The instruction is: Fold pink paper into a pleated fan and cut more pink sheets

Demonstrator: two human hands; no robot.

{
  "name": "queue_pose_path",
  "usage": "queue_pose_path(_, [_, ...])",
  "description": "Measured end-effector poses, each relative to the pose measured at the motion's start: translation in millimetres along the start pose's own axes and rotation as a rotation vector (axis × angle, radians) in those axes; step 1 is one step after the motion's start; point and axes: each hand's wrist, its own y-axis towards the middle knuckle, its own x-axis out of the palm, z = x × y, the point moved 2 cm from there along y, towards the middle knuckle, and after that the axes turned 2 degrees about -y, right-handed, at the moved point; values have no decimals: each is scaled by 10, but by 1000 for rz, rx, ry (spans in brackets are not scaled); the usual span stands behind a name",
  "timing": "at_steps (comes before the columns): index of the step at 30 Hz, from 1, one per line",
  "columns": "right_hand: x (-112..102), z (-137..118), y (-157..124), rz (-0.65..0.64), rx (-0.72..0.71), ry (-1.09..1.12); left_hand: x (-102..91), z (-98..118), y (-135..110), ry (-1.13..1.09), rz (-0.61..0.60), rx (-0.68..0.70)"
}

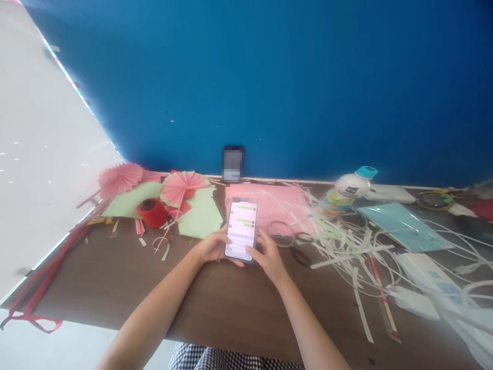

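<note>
A smartphone [242, 228] with a lit chat screen and on-screen keyboard is held upright between both hands, above the brown table. My left hand [214, 247] wraps its left edge, thumb over the lower screen. On the other side, my right hand [269, 257] grips the right edge, with its thumb on the keyboard area. Behind the phone lies a sheet of pink paper [277, 203]. A second dark phone [233, 164] leans upright against the blue wall.
Left of my hands are pink paper fans [120, 180], green paper [200, 213] and a red thread spool [153, 213]. To the right are a white bottle with a blue cap [352, 185], tangled paper strips [346, 246], a light-blue packet [402, 226], white cables and a power strip [431, 275].
</note>
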Motion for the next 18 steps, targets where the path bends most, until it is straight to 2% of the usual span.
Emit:
queue_pose_path(5, [13,0,8,12,12,-4,-5,3,18,-31,28,-18])
queue_pose_path(12, [29,49,18,83,43,-43,-17,-6,2,11,-4,-1])
queue_pose_path(18, [23,49,12,61,36,-48,-42,-19,6,21,-10,-8])
